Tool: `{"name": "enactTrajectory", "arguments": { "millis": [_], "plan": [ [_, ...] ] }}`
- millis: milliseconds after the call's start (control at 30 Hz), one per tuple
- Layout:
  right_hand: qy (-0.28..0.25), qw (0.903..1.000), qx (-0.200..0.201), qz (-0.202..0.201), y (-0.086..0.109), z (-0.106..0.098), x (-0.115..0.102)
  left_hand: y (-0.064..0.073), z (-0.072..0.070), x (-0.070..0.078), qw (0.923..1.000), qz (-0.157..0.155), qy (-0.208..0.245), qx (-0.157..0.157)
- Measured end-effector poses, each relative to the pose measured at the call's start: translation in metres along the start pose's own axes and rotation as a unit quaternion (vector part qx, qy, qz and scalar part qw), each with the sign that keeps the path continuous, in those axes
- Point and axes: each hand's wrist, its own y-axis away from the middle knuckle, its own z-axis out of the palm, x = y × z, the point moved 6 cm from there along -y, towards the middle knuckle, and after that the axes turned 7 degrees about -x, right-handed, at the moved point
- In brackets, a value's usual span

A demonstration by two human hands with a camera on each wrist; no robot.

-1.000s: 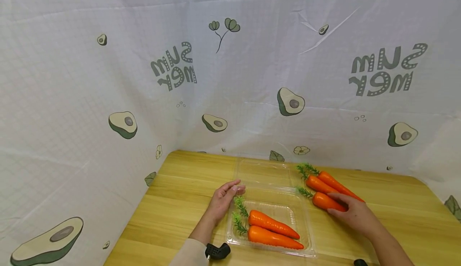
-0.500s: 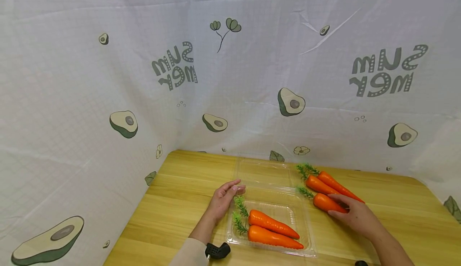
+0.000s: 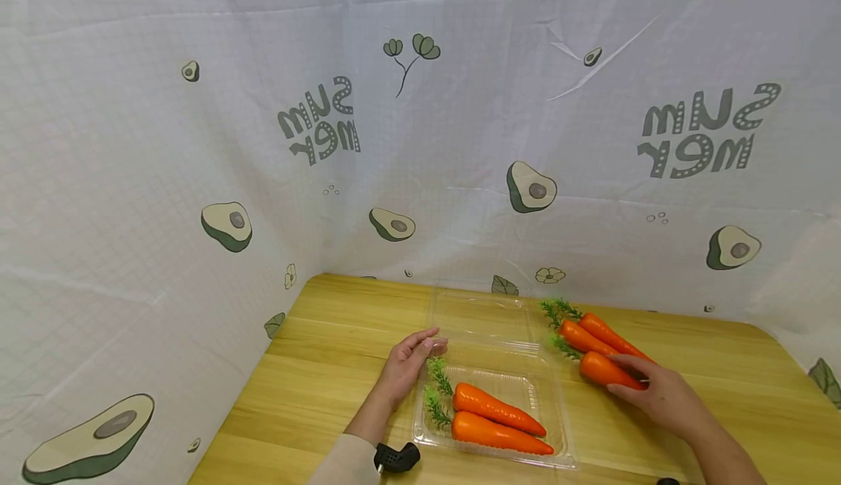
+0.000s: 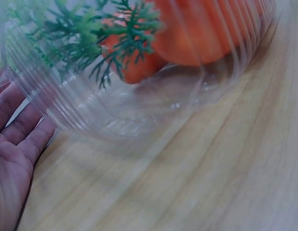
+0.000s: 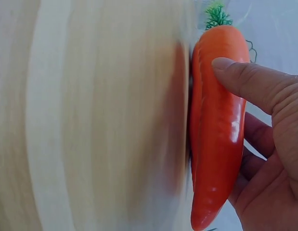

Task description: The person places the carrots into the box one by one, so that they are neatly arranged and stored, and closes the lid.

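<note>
My left hand (image 3: 402, 369) holds the back left corner of a clear plastic clamshell box (image 3: 568, 434), its fingers (image 4: 23, 126) beneath the rim in the left wrist view. The lid (image 3: 482, 315) lies folded back behind it. Inside the box lie an upper carrot (image 3: 496, 406) and a lower carrot (image 3: 496, 432), both orange with green tops at the left. To the right, my right hand (image 3: 663, 390) grips another orange carrot (image 5: 218, 115), thumb on its near side and fingers behind. This carrot is just over the wooden table, with its shadow or reflection beside it.
Two more carrots, a far one (image 3: 611, 333) and a nearer one (image 3: 581, 337), lie on the wooden table (image 3: 315, 368) behind the right hand. A white printed cloth (image 3: 460, 142) hangs along the back and left. A black camera mount (image 3: 397, 458) sits by the left wrist.
The right hand has shifted slightly right and toward me with its carrot, which has moved away from the other two. The left hand and the box have stayed where they were.
</note>
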Motion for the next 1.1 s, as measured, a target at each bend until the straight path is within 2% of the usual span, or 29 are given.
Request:
{"name": "enactTrajectory", "arguments": {
  "millis": [467,700,933,1100],
  "plan": [
    [-0.004,0.9998,-0.008,0.017,0.005,-0.007,0.005,0.000,0.000,0.000,1.0000,-0.004,0.002,0.004],
    [-0.031,0.9987,-0.018,0.036,0.006,-0.013,0.005,0.000,0.000,0.000,1.0000,-0.005,-0.001,0.005],
    [-0.023,0.9996,0.016,0.004,0.009,-0.018,-0.007,0.001,0.000,0.000,1.0000,-0.003,-0.001,0.003],
    [-0.021,0.9996,0.020,-0.005,0.011,-0.022,-0.019,0.001,0.000,0.001,1.0000,0.001,-0.001,0.000]
  ]
}}
